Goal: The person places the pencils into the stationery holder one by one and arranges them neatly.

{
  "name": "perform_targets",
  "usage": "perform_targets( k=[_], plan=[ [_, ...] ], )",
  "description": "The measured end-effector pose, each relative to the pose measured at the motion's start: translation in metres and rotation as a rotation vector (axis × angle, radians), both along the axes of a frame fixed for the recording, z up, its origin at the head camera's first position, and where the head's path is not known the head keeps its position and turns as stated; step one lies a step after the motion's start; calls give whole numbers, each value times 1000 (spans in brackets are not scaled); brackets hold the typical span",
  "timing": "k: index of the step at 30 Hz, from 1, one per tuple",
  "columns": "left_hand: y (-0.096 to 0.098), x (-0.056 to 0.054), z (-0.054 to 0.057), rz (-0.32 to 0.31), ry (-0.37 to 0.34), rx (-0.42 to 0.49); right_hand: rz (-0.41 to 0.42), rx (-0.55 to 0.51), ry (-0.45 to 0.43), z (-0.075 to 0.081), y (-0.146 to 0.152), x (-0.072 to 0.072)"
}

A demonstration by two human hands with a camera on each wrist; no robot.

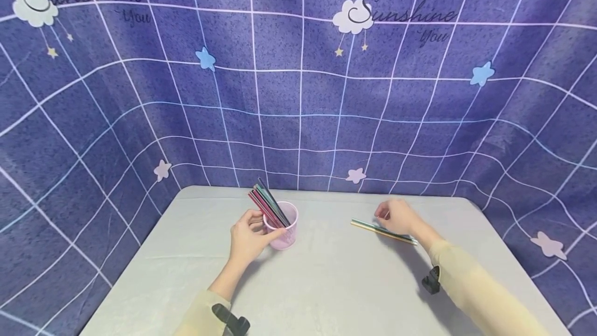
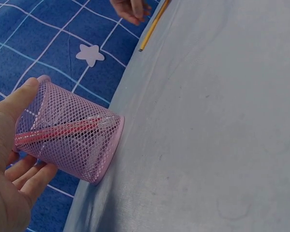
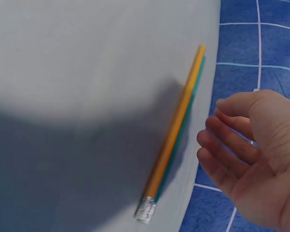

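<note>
A pink mesh pencil cup [image 1: 285, 241] stands on the table left of centre, its mouth upward. My left hand [image 1: 249, 240] holds it from the left, thumb on the near side and fingers round the far side. Several pencils [image 2: 63, 131], red, green and dark, lean out of it toward the left. Further right, a yellow pencil [image 3: 174, 125] with a silver end lies on the table alongside a green one [image 3: 196, 82]. Close over them hovers my right hand [image 1: 398, 217], its fingers loosely bent, with nothing between thumb and fingertips.
The table [image 1: 317, 284] has a pale grey cover. A purple-blue curtain [image 1: 280, 92] with grid lines, clouds and stars rises behind its back edge and along both sides. Dark straps with small mounts [image 1: 431, 280] sit at both cuffs.
</note>
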State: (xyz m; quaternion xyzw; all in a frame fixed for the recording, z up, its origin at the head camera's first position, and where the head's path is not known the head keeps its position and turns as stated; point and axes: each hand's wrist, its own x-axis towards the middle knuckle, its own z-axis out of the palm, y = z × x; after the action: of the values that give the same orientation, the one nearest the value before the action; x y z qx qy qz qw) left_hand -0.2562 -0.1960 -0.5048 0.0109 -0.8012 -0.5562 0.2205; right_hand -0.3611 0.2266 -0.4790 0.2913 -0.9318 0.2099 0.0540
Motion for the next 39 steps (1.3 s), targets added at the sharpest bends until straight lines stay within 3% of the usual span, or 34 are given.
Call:
perform_targets(
  k=[10, 26, 34, 39],
  plan=[
    [-1, -1, -2, -14, 27, -4, 7, 12, -37, -16, -1, 6],
    [-2, -2, -3, -15, 25, -11, 48, 39, -60, -19, -6, 10],
    [-4, -2, -2, -9, 23, -19, 86, 16, -45, 2, -9, -1],
    [0, -1, -2, -15, 27, -21, 37, -6, 13, 24, -14, -6]
  ],
)
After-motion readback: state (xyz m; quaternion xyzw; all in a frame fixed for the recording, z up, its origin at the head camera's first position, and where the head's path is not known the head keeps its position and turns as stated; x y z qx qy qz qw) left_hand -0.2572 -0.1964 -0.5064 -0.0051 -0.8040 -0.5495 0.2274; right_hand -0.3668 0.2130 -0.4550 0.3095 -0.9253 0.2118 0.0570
